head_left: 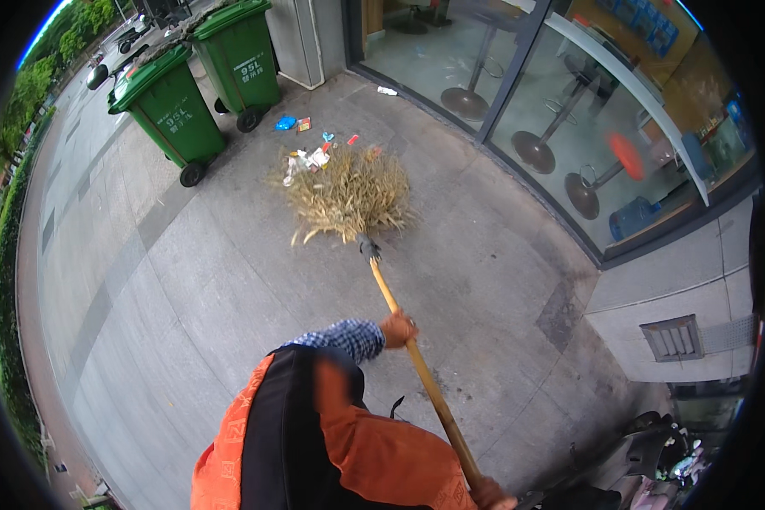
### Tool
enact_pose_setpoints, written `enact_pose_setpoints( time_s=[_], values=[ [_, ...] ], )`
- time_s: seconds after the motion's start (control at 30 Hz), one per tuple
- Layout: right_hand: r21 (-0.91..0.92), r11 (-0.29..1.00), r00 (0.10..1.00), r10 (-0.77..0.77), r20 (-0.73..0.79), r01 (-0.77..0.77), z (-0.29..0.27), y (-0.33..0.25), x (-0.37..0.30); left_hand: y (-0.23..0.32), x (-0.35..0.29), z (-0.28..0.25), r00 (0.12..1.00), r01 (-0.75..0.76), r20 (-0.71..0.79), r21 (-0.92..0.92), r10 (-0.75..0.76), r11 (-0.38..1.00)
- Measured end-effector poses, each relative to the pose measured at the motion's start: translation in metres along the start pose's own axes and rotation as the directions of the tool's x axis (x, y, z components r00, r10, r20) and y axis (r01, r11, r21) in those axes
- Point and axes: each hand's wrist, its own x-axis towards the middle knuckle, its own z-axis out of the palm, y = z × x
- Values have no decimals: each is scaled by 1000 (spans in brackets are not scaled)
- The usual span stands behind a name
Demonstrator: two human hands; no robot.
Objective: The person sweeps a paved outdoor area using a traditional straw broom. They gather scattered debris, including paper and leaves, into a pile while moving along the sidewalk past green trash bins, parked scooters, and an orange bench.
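A long-handled broom point(348, 195) with a wide head of dry, straw-coloured twigs lies against the paving. Its yellowish wooden handle point(429, 382) slants down to the lower right. My left hand point(398, 330), at the end of a blue checked sleeve, is wrapped round the handle's middle. Closer to my body, my right hand point(490, 493) grips the handle near its lower end, partly cut off by the picture's edge. Crumpled white litter point(306, 163) lies at the far left edge of the twigs. Just beyond are a blue plastic scrap point(286, 123) and several small coloured wrappers point(303, 125).
Two green wheeled bins point(174, 115) stand at the far left. Glass shopfront panels point(506, 76) run along the right, with a white scrap point(387, 91) by their base. A vent grille point(671, 338) is set in the right wall; a parked scooter point(667, 450) shows lower right.
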Motion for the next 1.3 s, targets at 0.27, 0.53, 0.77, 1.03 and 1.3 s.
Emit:
enact_pose_setpoints(
  time_s=[0.27,0.53,0.77,1.03,1.3],
  values=[
    [924,360,925,291,-246,132,36,-207,117,-136,8,-119,984,66,-169,43,-58,997],
    [911,23,784,502,-366,411,-66,-198,74,-30,-63,-139,971,-87,-237,-318,10,944],
    [978,175,912,372,-172,113,57,-220,10,-130,-87,-44,995,70,-75,61,-65,996],
    [901,249,504,761,-409,355,-39,-243,-74,-18,-95,-125,934,-344,-157,-139,322,929],
    [659,646,111,677,-728,385,-134,-259,-165,144,-136,-99,750,-599,-119,-541,651,590]
  ],
)
